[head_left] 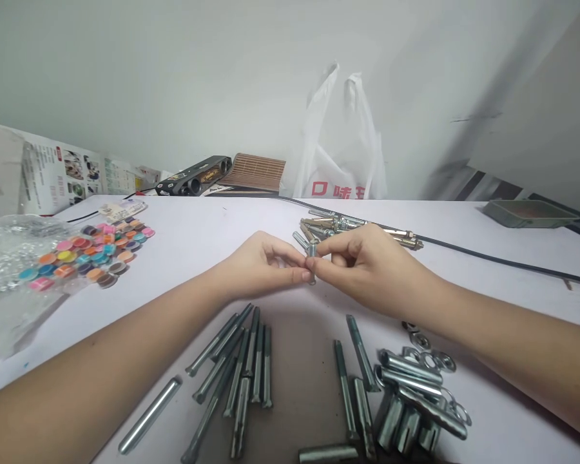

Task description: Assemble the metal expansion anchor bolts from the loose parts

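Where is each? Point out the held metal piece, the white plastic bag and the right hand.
Held metal piece point(312, 249): head view, on its upper part.
White plastic bag point(338, 171): head view, on its lower front.
Right hand point(373, 263): head view, on its back.

The desk point(198, 225) is a pale lilac-white, the wall point(174, 77) a light greyish green. Silver is the colour of the small metal piece point(312, 251) at the centre, the near-right sleeves point(410, 380) and the near-left bolts point(258, 367) (their threaded ends a darker blue-grey). The far anchors point(338, 223) mix silver with brassy gold. Left, the buttonlike pieces point(99, 258) show pink, orange, yellow, teal, blue and brown. Far off, the white bag point(341, 171) bears red characters; the brown mat point(256, 169) has fine stripes.
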A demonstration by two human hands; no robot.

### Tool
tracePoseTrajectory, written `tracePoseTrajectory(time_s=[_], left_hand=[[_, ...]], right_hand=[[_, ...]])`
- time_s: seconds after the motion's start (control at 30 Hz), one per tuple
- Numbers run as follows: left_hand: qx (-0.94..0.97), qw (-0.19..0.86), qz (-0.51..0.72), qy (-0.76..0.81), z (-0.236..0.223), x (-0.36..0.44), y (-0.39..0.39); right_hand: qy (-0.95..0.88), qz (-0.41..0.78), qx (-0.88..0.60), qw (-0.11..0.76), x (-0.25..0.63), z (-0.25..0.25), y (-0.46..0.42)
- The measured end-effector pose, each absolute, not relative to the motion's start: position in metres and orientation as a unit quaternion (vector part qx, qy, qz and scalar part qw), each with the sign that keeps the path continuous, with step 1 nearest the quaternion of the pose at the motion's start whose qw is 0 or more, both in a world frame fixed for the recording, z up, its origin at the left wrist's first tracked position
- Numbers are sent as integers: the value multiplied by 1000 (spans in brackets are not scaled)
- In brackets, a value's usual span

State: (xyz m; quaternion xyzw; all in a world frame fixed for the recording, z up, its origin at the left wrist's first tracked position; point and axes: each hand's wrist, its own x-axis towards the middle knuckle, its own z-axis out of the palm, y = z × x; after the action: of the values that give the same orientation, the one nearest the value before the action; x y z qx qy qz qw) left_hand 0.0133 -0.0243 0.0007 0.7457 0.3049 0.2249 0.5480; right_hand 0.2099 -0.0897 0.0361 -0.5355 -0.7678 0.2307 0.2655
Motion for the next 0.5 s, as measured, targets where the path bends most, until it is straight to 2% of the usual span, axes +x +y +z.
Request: tracePoseTrajectory(time_s=[0.17,0.4,0.5], left_hand=[[786,482,227,315,6,20,-31],[820,420,178,346,5,17,-29],[833,400,152,351,7,16,-27]], right_hand=[[-785,269,-510,226,212,36,-93],[-801,163,-560,135,216,48,-103],[-827,189,-524,78,239,54,-122]])
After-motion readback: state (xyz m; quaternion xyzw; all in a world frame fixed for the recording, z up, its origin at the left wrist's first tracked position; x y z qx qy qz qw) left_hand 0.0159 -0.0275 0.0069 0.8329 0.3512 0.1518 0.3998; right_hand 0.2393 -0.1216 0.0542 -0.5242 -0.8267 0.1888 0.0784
